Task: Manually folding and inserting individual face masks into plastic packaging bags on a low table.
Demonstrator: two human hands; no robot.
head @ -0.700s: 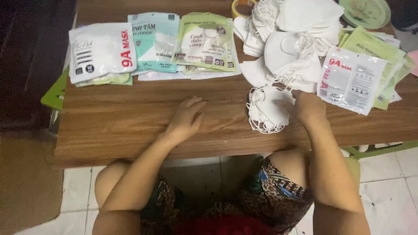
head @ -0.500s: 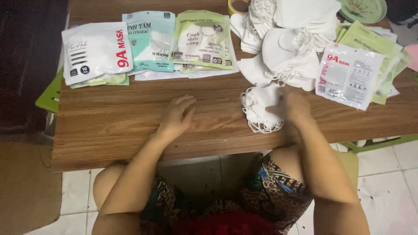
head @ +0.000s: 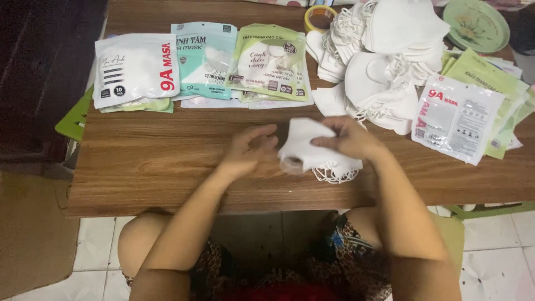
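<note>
- Running along the table (head: 139, 167), a bare strip of wood lies between the packets at the far side and the near edge.
- Left of centre, three mask packets (head: 203, 64) lie flat in a row.
- At mid-table the left hand (head: 248, 150) hovers just beside the white masks (head: 306, 147), fingers loosely curled, gripping nothing.
- The right hand (head: 348, 139) reaches in from the right, fingers closed over the masks, which sit near the front edge.
- Farther right, a mask pile (head: 384, 61) and more packets (head: 457, 117) crowd the far corner.

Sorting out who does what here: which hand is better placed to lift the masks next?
Probably the right hand: it already grips the bundle of white masks from above. The left hand is open beside it.
</note>
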